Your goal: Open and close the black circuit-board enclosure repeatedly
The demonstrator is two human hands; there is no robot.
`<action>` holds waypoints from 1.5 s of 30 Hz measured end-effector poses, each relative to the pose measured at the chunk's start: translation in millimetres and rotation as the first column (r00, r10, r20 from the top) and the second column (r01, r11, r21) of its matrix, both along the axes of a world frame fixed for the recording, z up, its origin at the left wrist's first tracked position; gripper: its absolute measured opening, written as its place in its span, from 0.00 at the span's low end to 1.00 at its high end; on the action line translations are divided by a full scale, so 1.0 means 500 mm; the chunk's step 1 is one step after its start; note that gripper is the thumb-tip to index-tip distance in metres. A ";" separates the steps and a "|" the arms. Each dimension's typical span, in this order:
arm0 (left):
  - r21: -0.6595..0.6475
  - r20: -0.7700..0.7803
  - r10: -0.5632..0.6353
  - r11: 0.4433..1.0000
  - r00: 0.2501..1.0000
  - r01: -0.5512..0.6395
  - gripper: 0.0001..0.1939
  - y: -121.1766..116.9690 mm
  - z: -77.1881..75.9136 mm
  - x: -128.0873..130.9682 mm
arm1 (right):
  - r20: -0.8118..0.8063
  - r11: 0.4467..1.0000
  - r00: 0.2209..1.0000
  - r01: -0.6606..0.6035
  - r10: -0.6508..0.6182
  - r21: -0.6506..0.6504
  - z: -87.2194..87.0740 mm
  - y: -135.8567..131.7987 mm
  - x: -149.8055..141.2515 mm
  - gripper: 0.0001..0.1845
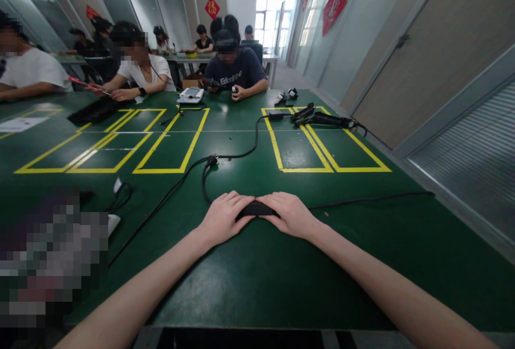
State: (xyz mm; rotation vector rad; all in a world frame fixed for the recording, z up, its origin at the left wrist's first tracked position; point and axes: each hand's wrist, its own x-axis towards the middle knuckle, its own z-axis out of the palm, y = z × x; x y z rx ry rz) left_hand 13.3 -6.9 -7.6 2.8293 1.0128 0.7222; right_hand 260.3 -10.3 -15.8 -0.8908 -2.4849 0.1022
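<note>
Currently L hand & R hand, fingers snug round blk oblong block, glossy grn tabletop.

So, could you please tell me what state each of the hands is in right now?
Left hand: closed, gripping the left end of the black block.
Right hand: closed, gripping its right end.
</note>
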 end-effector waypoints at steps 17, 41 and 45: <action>0.053 -0.030 -0.044 0.998 0.999 0.046 0.22 -0.005 -0.009 -0.003 | -0.221 0.947 0.975 -0.049 -0.023 -0.317 0.021 -0.014 0.007 0.21; -0.096 -0.023 -0.139 0.986 0.990 0.137 0.15 0.005 0.000 -0.012 | -0.811 0.718 0.111 0.543 -0.575 -0.435 0.099 0.067 0.292 0.25; -0.113 -0.016 -0.143 0.984 0.990 0.141 0.15 0.004 0.006 -0.011 | -0.553 0.533 0.272 0.751 -0.787 -0.389 0.034 0.078 0.346 0.20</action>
